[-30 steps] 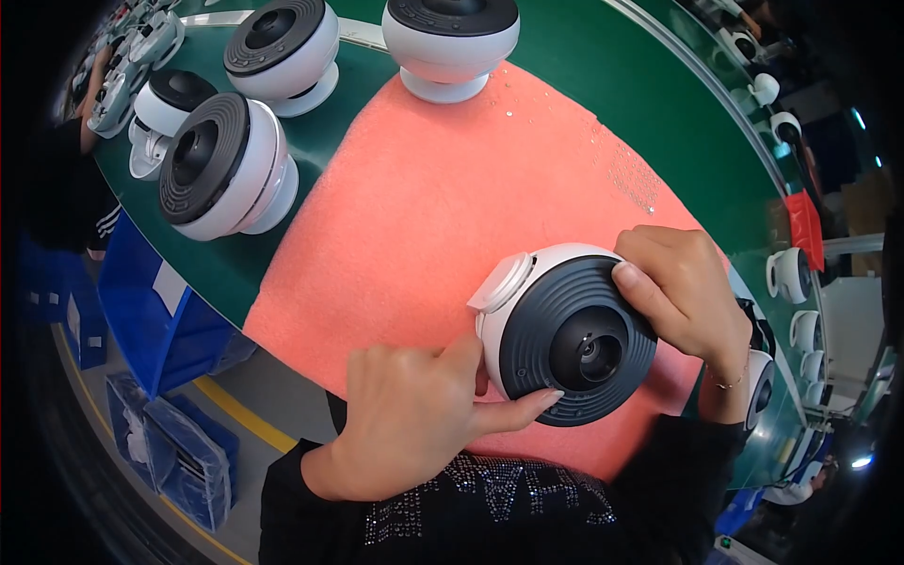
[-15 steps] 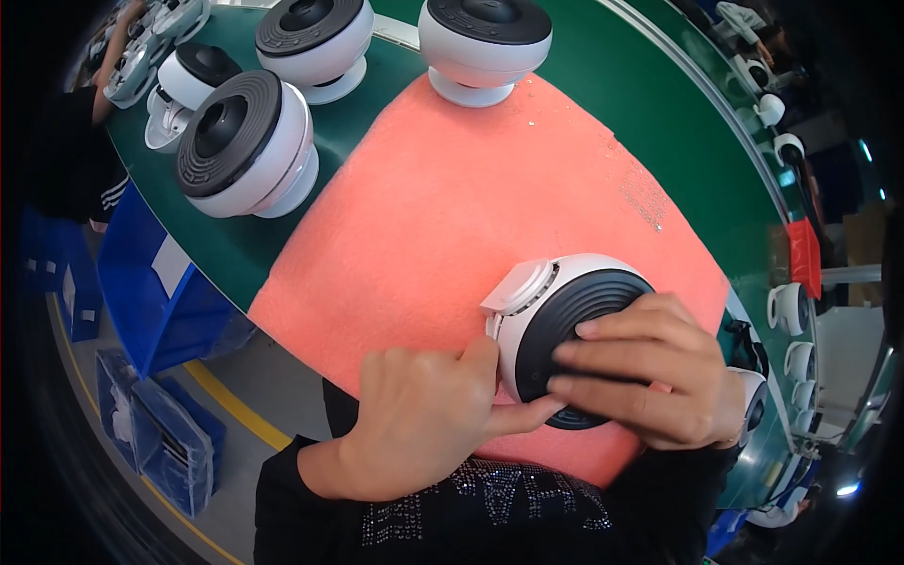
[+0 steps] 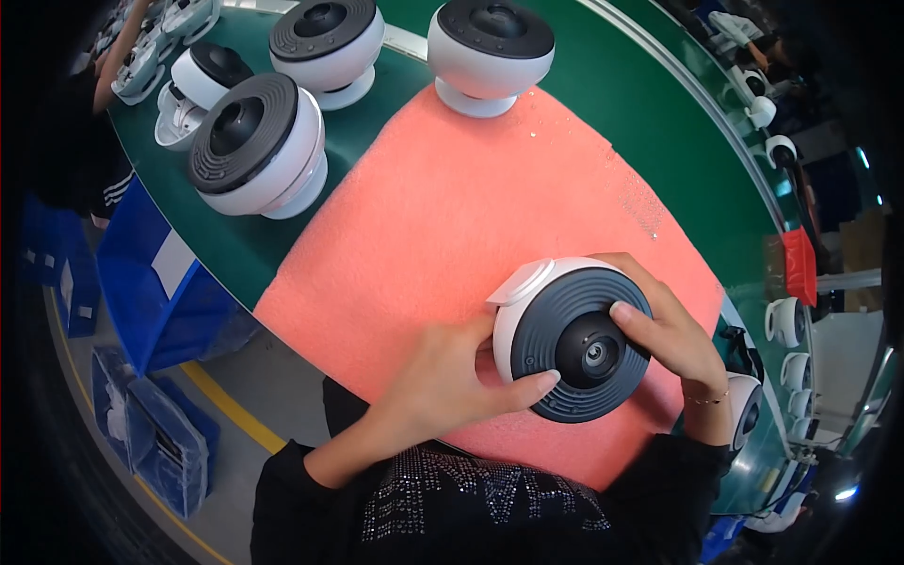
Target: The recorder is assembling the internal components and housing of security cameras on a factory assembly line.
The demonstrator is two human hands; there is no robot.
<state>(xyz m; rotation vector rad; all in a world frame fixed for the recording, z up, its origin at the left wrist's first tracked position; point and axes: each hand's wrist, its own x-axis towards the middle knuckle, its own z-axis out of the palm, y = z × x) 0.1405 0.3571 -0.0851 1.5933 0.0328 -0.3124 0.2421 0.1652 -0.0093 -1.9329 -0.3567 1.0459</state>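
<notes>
- The dome camera [image 3: 576, 344] is gripped between both hands, low over the near edge of the orange foam mat [image 3: 452, 217] on the green table [image 3: 659, 104].
- The left hand [image 3: 443, 386] is clasped on its left flank, thumb pressed onto the ribbed dark ring.
- The right hand [image 3: 673, 334] is wrapped around the right side, a fingertip laid on the ring beside the lens.
- The lens axis is tipped up toward the head; neither hand is nearer.
- Against half a second ago, the right hand's fingers have been drawn off the face, the lens uncovered.
- More dome units [image 3: 259, 146] are parked at the far left.
</notes>
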